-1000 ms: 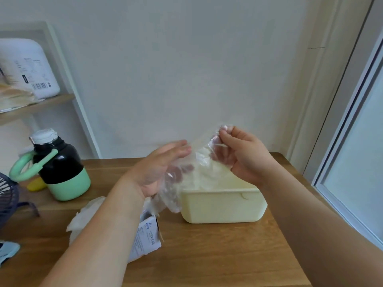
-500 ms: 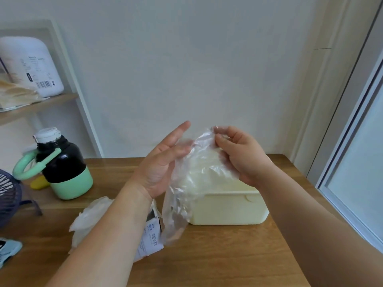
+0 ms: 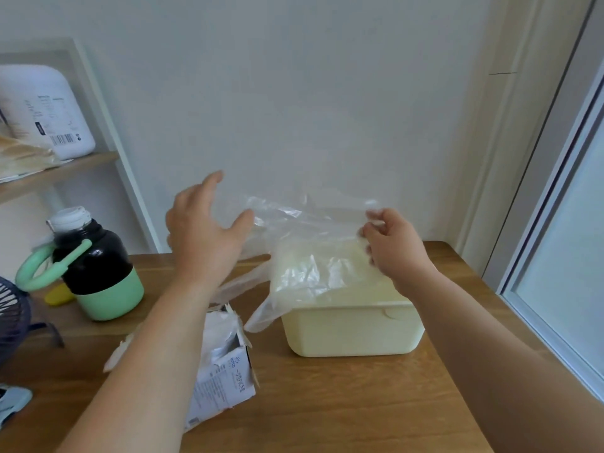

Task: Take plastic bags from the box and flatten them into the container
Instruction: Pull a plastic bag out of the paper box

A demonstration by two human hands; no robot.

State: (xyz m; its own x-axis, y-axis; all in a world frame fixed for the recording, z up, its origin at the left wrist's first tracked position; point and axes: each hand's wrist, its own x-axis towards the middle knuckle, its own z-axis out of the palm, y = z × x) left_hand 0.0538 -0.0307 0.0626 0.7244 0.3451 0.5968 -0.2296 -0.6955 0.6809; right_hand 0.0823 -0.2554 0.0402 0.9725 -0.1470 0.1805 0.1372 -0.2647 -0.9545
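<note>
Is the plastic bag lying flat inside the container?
No, the plastic bag is held up above the container, pinched by the right hand.

Your body in view: two bare hands, two bare forearms.
Your left hand [image 3: 202, 233] and left forearm [image 3: 157, 348] are uncovered from fingertips to the bottom edge; your right hand [image 3: 395, 250] and right forearm [image 3: 474, 328] are uncovered to the lower right corner. Both wrists are bare skin. Fingernails are too blurred to describe.
</note>
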